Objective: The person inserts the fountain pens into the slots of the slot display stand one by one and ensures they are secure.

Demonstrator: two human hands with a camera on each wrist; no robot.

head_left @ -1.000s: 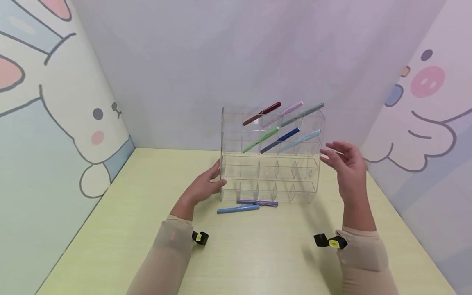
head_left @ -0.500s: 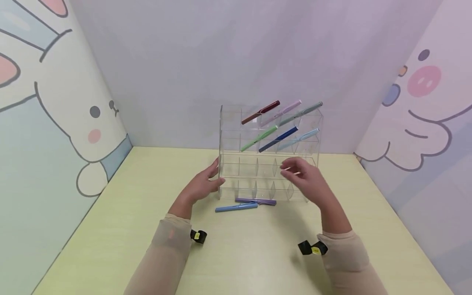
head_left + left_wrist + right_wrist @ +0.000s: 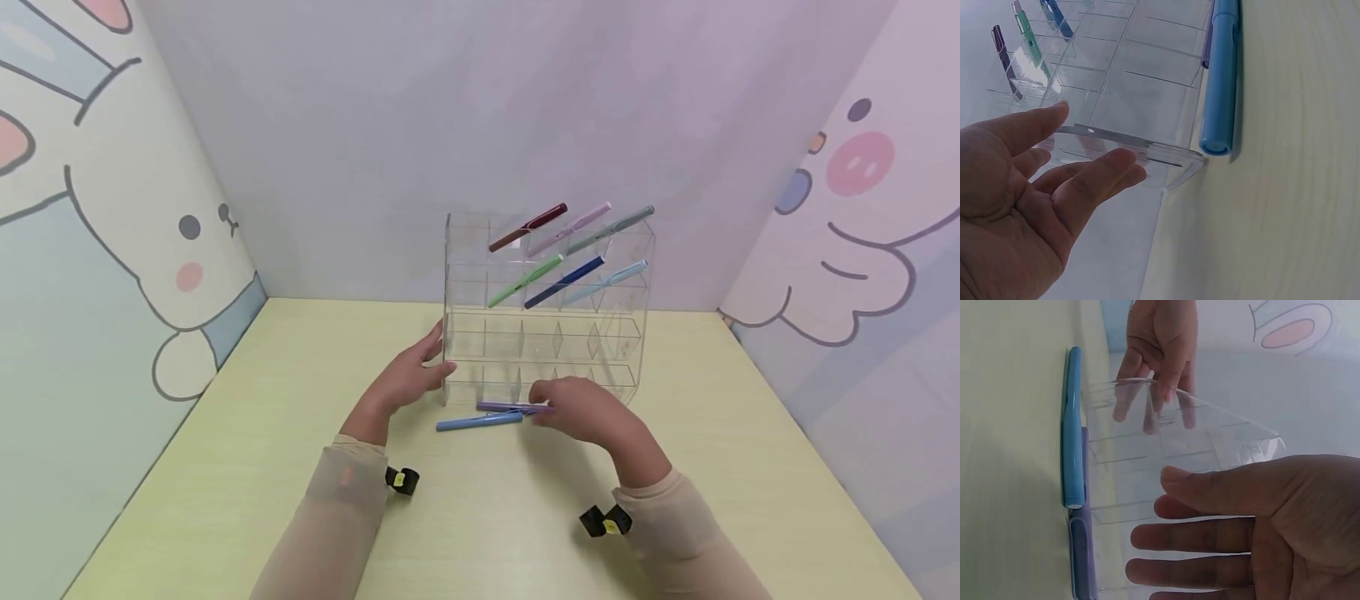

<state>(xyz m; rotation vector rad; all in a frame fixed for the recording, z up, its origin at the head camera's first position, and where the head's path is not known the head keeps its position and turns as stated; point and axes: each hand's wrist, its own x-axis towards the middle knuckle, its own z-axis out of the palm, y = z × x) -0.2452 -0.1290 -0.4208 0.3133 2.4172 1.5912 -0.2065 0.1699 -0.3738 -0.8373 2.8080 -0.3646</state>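
Note:
A clear acrylic pen rack [image 3: 502, 362] with tiered compartments stands upright on the table. My left hand [image 3: 405, 382] holds its left side edge, thumb at the front and fingers along the outer side. A light blue pen [image 3: 478, 422] and a purple pen [image 3: 498, 407] lie on the table before the rack, touching or nearly so. My right hand [image 3: 581, 408] is at the purple pen's right end, thumb and fingers on either side of it. In the right wrist view the right hand's fingers [image 3: 1191, 537] are stretched out, with a gap between them and the pens.
Several pens lean in the rack's upper two tiers, among them a dark red pen [image 3: 528, 228], a green pen [image 3: 525, 282] and a dark blue pen [image 3: 564, 282]. A grey wall [image 3: 360, 167] rises behind the table [image 3: 480, 517]; cartoon-printed walls flank it.
My right hand has come from beside the rack's right side, leftward and down, to the purple pen's right end. The left hand has stayed at the rack's left side.

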